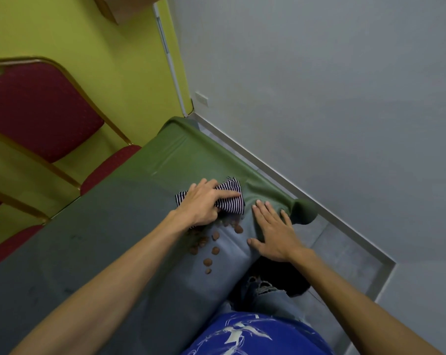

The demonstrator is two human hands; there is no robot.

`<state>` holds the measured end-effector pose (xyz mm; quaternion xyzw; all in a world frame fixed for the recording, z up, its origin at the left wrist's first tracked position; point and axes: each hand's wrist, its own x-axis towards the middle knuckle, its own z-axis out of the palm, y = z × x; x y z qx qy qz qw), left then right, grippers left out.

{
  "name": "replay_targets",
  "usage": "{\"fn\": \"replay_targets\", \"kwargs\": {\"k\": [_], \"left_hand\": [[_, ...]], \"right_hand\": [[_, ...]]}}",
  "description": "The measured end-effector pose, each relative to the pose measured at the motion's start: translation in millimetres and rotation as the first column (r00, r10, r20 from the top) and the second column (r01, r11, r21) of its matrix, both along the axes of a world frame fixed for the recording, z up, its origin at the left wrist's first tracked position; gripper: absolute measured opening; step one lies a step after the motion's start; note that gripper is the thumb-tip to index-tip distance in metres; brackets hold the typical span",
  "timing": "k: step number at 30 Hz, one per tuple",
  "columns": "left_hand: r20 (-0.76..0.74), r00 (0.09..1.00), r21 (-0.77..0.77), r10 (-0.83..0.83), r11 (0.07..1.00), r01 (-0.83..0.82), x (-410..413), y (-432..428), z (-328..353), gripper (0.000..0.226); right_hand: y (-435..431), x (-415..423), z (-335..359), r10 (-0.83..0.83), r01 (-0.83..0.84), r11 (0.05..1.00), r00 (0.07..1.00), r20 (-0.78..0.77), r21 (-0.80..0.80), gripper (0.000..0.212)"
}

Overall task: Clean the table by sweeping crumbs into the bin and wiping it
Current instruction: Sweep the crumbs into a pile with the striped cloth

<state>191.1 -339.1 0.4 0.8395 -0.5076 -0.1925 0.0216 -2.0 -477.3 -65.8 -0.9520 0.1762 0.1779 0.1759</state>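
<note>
A striped cloth [230, 197] was clamped under the left hand [206, 202] on the bench [94, 242]; crumbs [211, 243] lay just nearward. The right hand [273, 230] was laid flat, fingers apart, beside them.

The left hand [204, 201] presses a striped cloth [229, 198] beside brown crumbs [211, 242]; the right hand [273, 231] lies flat on the table [101, 239].
</note>
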Motion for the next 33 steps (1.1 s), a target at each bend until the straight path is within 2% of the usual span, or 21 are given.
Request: {"fn": "replay_targets", "kwargs": {"k": [3, 9, 13, 15, 17, 19, 22, 26, 31, 33], "left_hand": [[0.015, 0.998, -0.049, 0.054, 0.997, -0.053, -9, -10, -2, 0.075], [0.04, 0.994, 0.046, -0.099, 0.994, 0.098, -21, -9, -5, 0.076], [0.03, 0.98, 0.105, -0.196, 0.976, 0.192, -19, 6, 3, 0.078], [0.035, 0.992, 0.074, -0.119, 0.991, 0.116, -10, 18, 8, 0.078], [0.043, 0.999, 0.008, 0.034, 0.999, -0.035, 5, 34, 11, 0.074], [0.049, 0.978, -0.037, 0.201, 0.979, -0.199, 21, 54, 10, 0.072], [0.051, 0.922, -0.007, 0.383, 0.924, -0.383, 26, 77, 3, 0.072], [0.003, 0.884, 0.03, 0.467, 0.884, -0.467, -1, 82, -13, 0.07], [-0.067, 0.897, -0.018, 0.436, 0.899, -0.438, -26, 73, -19, 0.073], [-0.116, 0.862, -0.058, 0.493, 0.863, -0.502, -23, 76, -17, 0.069]], "right_hand": [[2, -2, -1, -0.014, 0.014, 1.0, 1.0, 0.02, 0.012, 0.095], [0, -16, -5, -0.103, 0.104, 0.993, 0.994, 0.02, -0.05, 0.101], [-4, -18, -5, -0.102, 0.102, 0.993, 0.995, 0.015, -0.058, 0.106], [-4, -18, -5, -0.105, 0.107, 0.993, 0.994, 0.027, -0.047, 0.105], [-3, -17, -3, -0.115, 0.117, 0.993, 0.993, 0.038, -0.031, 0.105], [-1, -14, 2, -0.136, 0.136, 0.991, 0.991, 0.009, -0.011, 0.105], [9, -4, 13, -0.115, 0.115, 0.993, 0.993, -0.007, 0.015, 0.105], [29, 7, 16, -0.063, 0.063, 0.993, 0.998, -0.005, 0.098, 0.107], [32, 5, 6, -0.04, 0.04, 0.998, 0.999, 0.001, 0.058, 0.117], [32, 5, 4, -0.033, 0.033, 0.999, 0.999, 0.009, 0.042, 0.118]]}}
